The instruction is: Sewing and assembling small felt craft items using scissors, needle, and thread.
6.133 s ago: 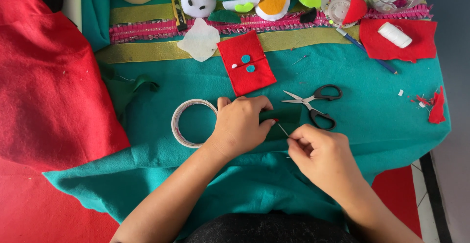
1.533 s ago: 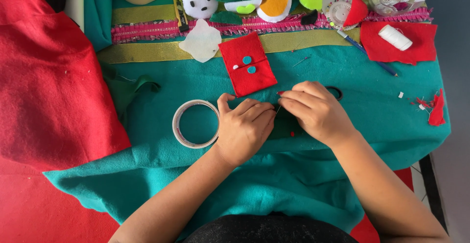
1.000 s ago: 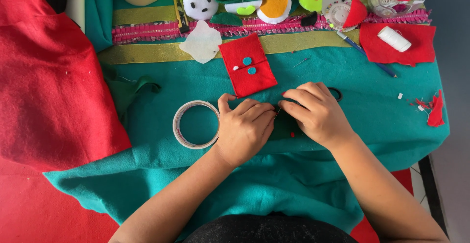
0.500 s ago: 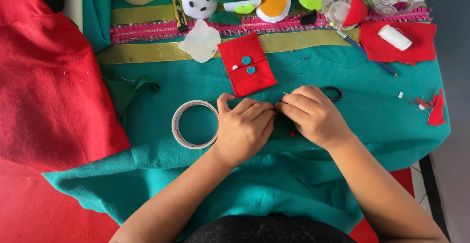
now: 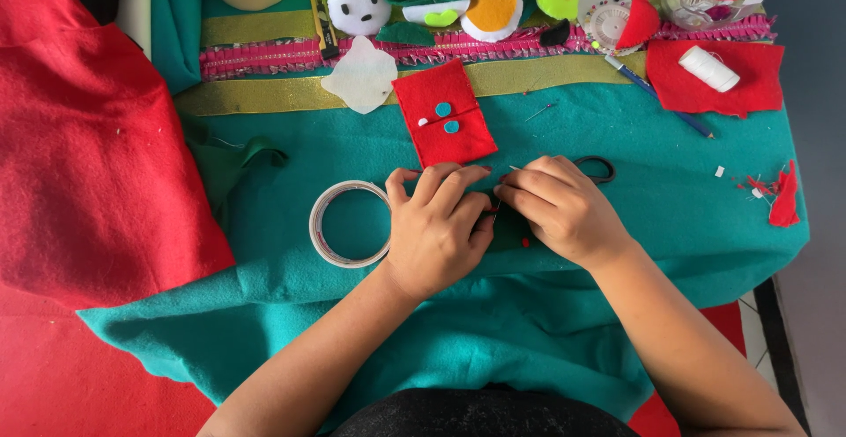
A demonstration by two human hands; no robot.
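A roll of clear tape (image 5: 350,224) lies on the teal felt sheet (image 5: 617,252) at about nine o'clock of centre. At twelve o'clock sits a red felt rectangle (image 5: 443,125) with two small teal dots, a white felt scrap (image 5: 362,76) just beside it toward eleven. At two o'clock a white thread spool (image 5: 708,68) rests on a red felt piece (image 5: 747,85), with a blue pen (image 5: 656,96) near it. A large red cloth (image 5: 88,155) fills nine o'clock. Round stuffed felt faces (image 5: 352,3) line the top edge.

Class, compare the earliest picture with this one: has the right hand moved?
Yes. The right hand has shifted up and leftward, towards the red felt square, and now covers most of the scissors.
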